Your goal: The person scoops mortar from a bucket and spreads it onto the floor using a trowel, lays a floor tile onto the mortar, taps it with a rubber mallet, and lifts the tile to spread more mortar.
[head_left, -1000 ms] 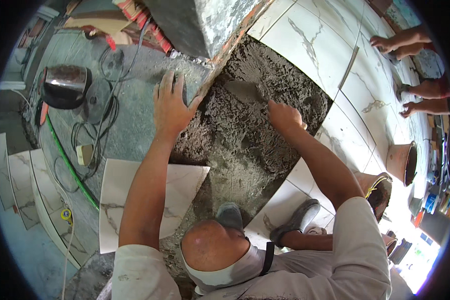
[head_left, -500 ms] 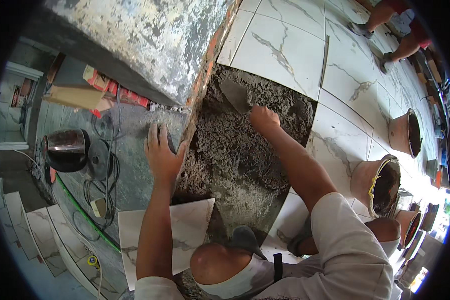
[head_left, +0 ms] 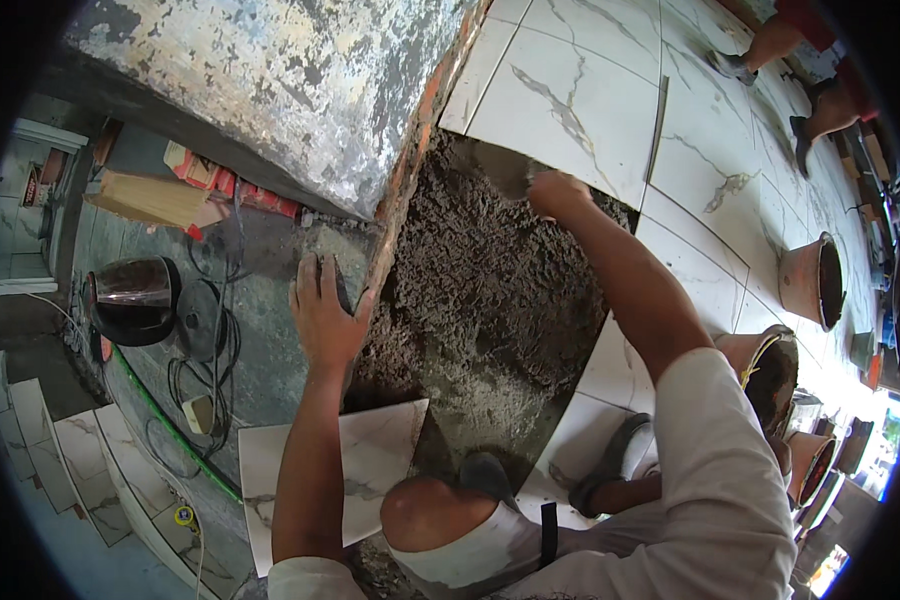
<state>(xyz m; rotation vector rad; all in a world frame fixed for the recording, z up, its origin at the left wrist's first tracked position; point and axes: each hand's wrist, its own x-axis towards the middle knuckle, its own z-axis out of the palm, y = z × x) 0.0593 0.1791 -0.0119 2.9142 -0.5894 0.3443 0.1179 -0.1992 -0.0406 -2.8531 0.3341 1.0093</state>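
1. Far left, a glossy black rounded object (head_left: 133, 300) sits on a dusty grey slab (head_left: 268, 305), with a green hose (head_left: 175, 425) curving on its near side.
2. The left hand (head_left: 327, 315) lies spread wide at the slab's right edge.
3. Beyond it rises a block (head_left: 270, 95) with patchy, flaking paint; nearer, a loose veined tile (head_left: 388, 445) lies on the floor.
4. In the middle stretches rough, dark mortar (head_left: 490, 270), paler and smoother at the near end.
5. Toward its far end, the right hand (head_left: 560, 195) is wrapped round a trowel (head_left: 502, 172), its blade over the mortar.
6. To the right: white veined floor tiles (head_left: 570, 85), a reddish bucket (head_left: 798, 280), somebody's legs (head_left: 773, 45) far off.
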